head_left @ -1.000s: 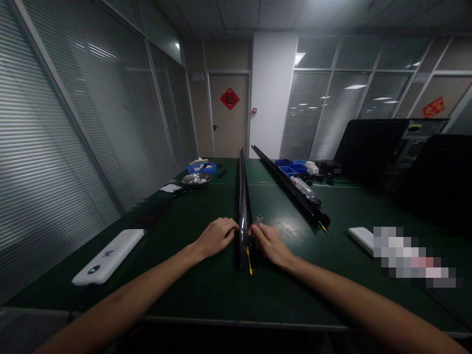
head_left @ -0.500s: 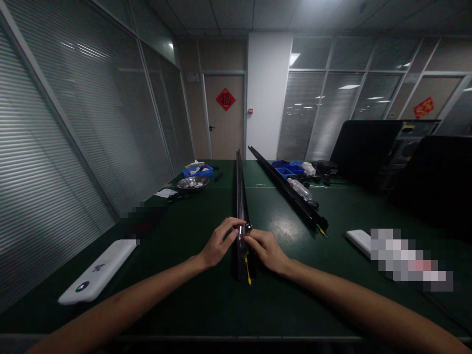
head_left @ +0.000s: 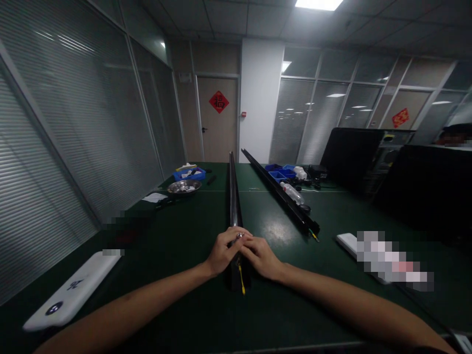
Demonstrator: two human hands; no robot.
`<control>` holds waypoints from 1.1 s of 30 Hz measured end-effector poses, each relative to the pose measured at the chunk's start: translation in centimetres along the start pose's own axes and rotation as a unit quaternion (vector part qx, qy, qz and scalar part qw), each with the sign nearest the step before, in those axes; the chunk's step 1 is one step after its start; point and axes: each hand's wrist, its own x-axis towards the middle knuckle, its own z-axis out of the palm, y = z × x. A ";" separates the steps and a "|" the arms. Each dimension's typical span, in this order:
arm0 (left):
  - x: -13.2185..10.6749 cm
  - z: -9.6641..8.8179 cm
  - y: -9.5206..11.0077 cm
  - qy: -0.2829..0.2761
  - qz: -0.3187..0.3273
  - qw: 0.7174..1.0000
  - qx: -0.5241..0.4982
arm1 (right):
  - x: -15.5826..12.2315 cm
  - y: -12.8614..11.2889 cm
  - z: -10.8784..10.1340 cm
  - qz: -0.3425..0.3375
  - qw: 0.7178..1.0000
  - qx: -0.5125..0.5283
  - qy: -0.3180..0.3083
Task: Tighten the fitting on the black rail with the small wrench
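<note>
A long black metal rail (head_left: 233, 196) lies lengthwise before me, its near end between my hands. My left hand (head_left: 223, 250) bends over the rail from the left, fingers and thumb closed around a small shiny metal part (head_left: 239, 236). From the right, my right hand (head_left: 262, 255) meets it, its fingertips pressed to the same part and touching the left fingers. The hands hide most of that part, so its exact kind cannot be made out. A yellow wire (head_left: 241, 279) with a terminal end sticks out of the rail just below my hands.
A second black rail (head_left: 276, 189) lies slanted to the right on the green table (head_left: 177, 314). Behind it are a plastic bottle (head_left: 293, 192) and blue bins (head_left: 282, 173). A metal bowl (head_left: 183, 187) stands far left. White devices (head_left: 73, 290) lie on both sides.
My left hand has closed over the shiny part, and my right fingers have moved up against it. The whole view has shifted slightly, with the scene now further left and lower.
</note>
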 end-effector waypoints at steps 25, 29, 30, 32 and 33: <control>0.2 0.1 0.1 -0.015 -0.087 0.989 -0.115 | 0.0 -0.6 -0.1 0.028 0.999 -0.008 0.017; 0.2 0.2 0.0 -0.018 -0.118 0.983 -0.140 | 0.0 -0.6 -0.1 0.035 0.999 -0.015 0.027; 0.3 0.2 0.0 -0.019 -0.123 0.981 -0.147 | 0.0 -0.6 -0.1 0.034 0.999 -0.015 0.028; 0.3 0.2 -0.3 -0.018 -0.132 0.978 -0.159 | 0.0 -0.7 -0.1 0.033 0.999 -0.014 0.029; 0.3 0.2 -0.4 -0.014 -0.137 0.977 -0.165 | 0.1 -0.7 -0.1 0.036 0.999 -0.017 0.029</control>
